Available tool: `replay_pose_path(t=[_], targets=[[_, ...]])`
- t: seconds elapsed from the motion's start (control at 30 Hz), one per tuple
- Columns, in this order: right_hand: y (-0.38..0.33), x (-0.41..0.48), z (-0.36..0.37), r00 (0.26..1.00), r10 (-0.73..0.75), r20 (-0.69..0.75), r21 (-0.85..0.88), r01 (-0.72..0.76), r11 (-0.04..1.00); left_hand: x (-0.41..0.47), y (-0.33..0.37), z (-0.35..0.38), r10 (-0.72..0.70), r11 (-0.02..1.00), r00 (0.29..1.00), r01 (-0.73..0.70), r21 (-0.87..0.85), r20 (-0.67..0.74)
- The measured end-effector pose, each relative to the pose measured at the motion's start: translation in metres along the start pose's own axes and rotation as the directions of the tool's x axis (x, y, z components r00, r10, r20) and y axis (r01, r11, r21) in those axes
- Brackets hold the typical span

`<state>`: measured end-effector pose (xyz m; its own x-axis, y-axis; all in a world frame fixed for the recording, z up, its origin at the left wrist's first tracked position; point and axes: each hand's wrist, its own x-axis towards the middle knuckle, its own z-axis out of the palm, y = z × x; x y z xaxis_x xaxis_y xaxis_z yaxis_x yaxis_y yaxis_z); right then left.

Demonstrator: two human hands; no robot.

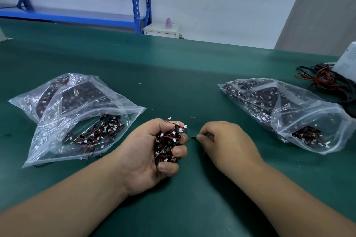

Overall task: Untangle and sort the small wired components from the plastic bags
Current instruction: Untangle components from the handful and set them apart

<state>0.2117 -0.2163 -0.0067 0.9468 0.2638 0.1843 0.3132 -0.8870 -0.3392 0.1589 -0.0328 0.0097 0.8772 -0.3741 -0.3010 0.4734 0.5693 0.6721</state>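
My left hand (148,152) grips a tangled clump of small wired components (169,141), red and black wires with white plugs, just above the green table. My right hand (225,142) sits close to its right and pinches one small component (193,137) whose wire still runs into the clump. An open clear plastic bag (77,121) with more components lies to the left, partly over a second filled bag (34,100). Another clear bag (285,109) of components lies to the right.
The green table mat (173,75) stretches far back. A bundle of black and red cables (325,81) and a white device (346,61) sit at the right edge. Blue shelving (136,0) and a small white cabinet (161,31) stand behind the table.
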Motion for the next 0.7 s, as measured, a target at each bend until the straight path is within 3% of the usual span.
replay_pose_path(t=[0.13,0.23,0.33,0.4,0.5,0.63,0.7], targets=[[0.013,0.009,-0.009,0.994,0.110,-0.001,0.120,-0.109,0.987,-0.001,0.000,0.001,-0.009,1.000,1.000,0.009,0.019,0.003],[0.020,0.013,-0.025,0.966,0.052,0.251,0.272,-0.123,0.954,-0.001,0.000,0.002,-0.015,0.999,1.000,0.015,0.039,-0.009],[0.019,0.010,-0.028,0.918,0.013,0.396,0.192,-0.096,0.977,-0.002,-0.001,0.003,-0.002,0.998,1.000,0.003,0.057,-0.019],[0.019,0.011,-0.024,0.950,0.027,0.312,0.091,-0.058,0.994,-0.003,-0.001,0.004,0.004,0.997,1.000,-0.003,0.072,-0.024],[0.019,0.011,-0.020,0.985,0.035,0.169,0.090,-0.051,0.995,-0.003,-0.002,0.006,0.017,0.994,0.999,-0.013,0.109,-0.035],[0.011,0.008,-0.024,0.998,-0.017,-0.059,0.284,0.033,0.958,-0.002,-0.005,0.007,0.047,0.989,0.997,-0.038,0.139,-0.061],[-0.001,0.005,-0.031,0.985,-0.091,-0.145,0.461,0.148,0.875,-0.002,-0.006,0.007,0.069,0.988,0.996,-0.059,0.146,-0.064]])
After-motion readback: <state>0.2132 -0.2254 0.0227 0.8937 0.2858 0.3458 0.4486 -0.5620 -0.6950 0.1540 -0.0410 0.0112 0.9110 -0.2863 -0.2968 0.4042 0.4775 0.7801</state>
